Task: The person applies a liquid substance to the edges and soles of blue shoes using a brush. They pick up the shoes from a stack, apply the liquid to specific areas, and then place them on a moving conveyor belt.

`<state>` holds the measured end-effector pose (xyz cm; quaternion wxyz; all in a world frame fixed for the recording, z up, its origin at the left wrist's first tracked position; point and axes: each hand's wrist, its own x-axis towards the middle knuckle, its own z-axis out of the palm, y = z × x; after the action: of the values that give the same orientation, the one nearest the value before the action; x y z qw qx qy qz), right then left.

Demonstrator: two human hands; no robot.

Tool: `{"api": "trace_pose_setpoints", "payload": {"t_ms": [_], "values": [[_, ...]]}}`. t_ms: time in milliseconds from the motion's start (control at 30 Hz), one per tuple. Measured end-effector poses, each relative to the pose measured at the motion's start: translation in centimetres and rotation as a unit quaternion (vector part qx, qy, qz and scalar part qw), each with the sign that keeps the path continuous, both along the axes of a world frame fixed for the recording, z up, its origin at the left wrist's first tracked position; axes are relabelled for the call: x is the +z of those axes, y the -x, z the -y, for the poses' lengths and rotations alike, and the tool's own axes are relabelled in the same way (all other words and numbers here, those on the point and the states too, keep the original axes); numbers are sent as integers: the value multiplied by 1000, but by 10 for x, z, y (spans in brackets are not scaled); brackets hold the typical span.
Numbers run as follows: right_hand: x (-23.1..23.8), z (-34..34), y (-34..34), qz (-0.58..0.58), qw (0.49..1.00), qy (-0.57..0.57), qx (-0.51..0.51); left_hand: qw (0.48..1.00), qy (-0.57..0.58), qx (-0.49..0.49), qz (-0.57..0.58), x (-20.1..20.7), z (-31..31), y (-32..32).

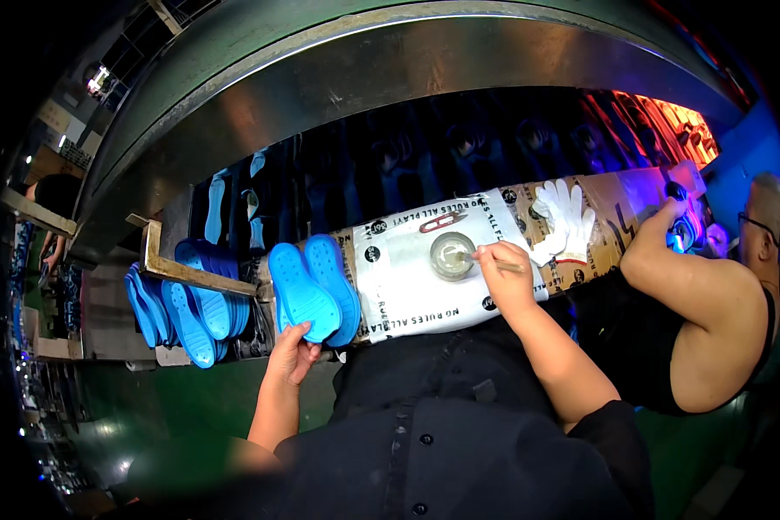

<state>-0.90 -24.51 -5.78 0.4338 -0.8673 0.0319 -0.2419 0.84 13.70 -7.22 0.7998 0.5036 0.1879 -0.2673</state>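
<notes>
My left hand (295, 355) pinches the heel end of a blue shoe sole (299, 282), thumb on top. A second blue sole (345, 299) lies beside it, partly under it, at the left end of the cardboard-covered ledge. In my closed right hand (504, 282) is a small brush (469, 256), its tip inside a round jar (442, 270) of pale, cloudy liquid. Under the jar, a white printed plastic sheet (399, 303) covers the ledge. Just behind the jar lies a small red-handled tool (443, 222), perhaps thread snips.
White gloves (563, 218) lie right of the sheet. At left, stacked blue soles (195, 308) stand near a wooden bar (195, 270). Dark shoe parts line a conveyor (347, 173) beneath a metal hood (407, 65). Another person (702, 277) works close on my right.
</notes>
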Motion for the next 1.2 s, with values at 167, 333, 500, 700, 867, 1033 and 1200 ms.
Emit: {"api": "trace_pose_setpoints", "payload": {"t_ms": [167, 333, 500, 700, 867, 1033, 1200], "values": [[2, 5, 8, -17, 991, -126, -30, 993, -55, -1, 108, 38, 46, 11], [28, 4, 30, -30, 920, -386, -62, 952, -160, -10, 261, 53, 100, 6], [65, -15, 60, 17, 928, -371, 20, 930, -172, -21, 323, 76, 137, 9], [94, -29, 74, 108, 985, -52, 128, 900, -155, -33, 407, 79, 152, 15], [92, -32, 73, 118, 985, -25, 121, 870, -173, -48, 459, 84, 150, 20], [94, -38, 73, 108, 986, 15, 122, 849, -184, -19, 495, 82, 150, 22], [93, -34, 78, 93, 991, 4, 98, 816, -236, -37, 526, 78, 143, 21]]}}
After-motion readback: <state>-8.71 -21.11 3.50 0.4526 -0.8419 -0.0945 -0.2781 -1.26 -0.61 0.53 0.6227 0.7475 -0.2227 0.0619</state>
